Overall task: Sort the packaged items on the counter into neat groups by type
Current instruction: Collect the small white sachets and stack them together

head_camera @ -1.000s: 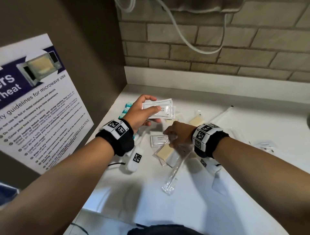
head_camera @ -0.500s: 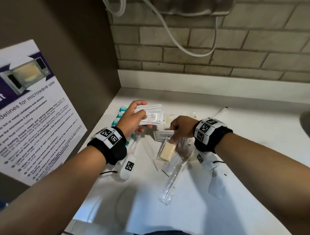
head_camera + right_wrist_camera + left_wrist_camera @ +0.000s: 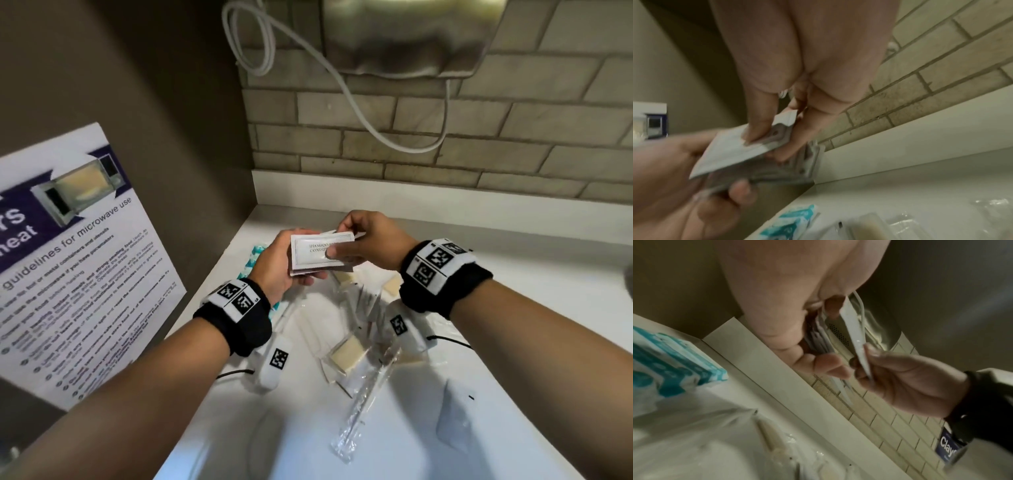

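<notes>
My left hand (image 3: 284,263) grips a stack of white shampoo sachets (image 3: 317,255) above the back left of the counter (image 3: 513,342). My right hand (image 3: 356,240) pinches the top sachet (image 3: 731,152) of that stack between thumb and fingers. In the left wrist view the sachet (image 3: 856,340) shows edge-on between both hands. Wrapped soap bars (image 3: 347,353) and a long clear-wrapped item (image 3: 366,394) lie on the counter below my hands. Teal and white packets (image 3: 255,260) are piled at the left wall.
A microwave guidelines poster (image 3: 75,267) hangs on the left wall. A metal dryer unit (image 3: 411,34) with a white cord (image 3: 359,113) is fixed to the tiled back wall. More clear wrappers (image 3: 452,418) lie on the right of the counter.
My right hand has picked a sachet up from the counter and brought it onto the stack in my left hand. Both hands have risen a little.
</notes>
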### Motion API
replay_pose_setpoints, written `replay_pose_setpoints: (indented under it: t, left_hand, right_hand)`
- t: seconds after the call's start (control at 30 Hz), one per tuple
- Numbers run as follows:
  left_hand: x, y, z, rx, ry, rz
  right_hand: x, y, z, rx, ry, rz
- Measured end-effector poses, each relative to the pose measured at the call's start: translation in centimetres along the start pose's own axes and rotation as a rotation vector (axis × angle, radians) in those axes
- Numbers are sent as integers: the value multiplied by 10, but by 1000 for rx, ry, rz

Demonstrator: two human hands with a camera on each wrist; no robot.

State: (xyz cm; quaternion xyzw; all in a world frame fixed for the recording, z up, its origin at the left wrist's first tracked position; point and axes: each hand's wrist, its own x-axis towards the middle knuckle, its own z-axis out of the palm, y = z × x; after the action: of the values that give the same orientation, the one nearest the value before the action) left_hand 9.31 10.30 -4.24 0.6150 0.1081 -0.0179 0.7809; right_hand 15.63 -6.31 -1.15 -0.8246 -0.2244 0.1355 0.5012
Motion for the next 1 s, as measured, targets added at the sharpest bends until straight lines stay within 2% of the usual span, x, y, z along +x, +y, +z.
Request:
replay_pose_setpoints:
  t: [0.1,0.23,0.3,0.4,0.43,0.47,0.57,0.63,0.8,1.0]
  left_hand:
    - [0,5,-4,17,-61,-24]
    - [0,1,-17,225,-15,52]
    - [0,0,-24,264,14,87]
    - [-1,5,-41,324,81,134]
    - [-2,5,-46,348,94,147]
    - [-2,5,-51,367,99,155]
    - [-7,1,-59,399,88,139]
    - [-10,0,-59,398,79,121]
    - [-11,-5,-55,385,56,119]
    - [-9,-9,-42,375,25,109]
  right_hand:
    - [5,3,7,-123,71,-2]
    - [6,7,19,-331,156,-57]
    - [7,13,26,-342,148,-29]
    - [2,24,39,-193,106,72]
    - [0,29,43,-218,86,95]
    - [-2,34,48,-306,37,115]
    - [-9,38,69,-665,-232,82]
    - [-12,32,85,-791,-346,51]
    - [-18,36,107,-820,-362,152]
    - [-32,43,97,-845,-396,167]
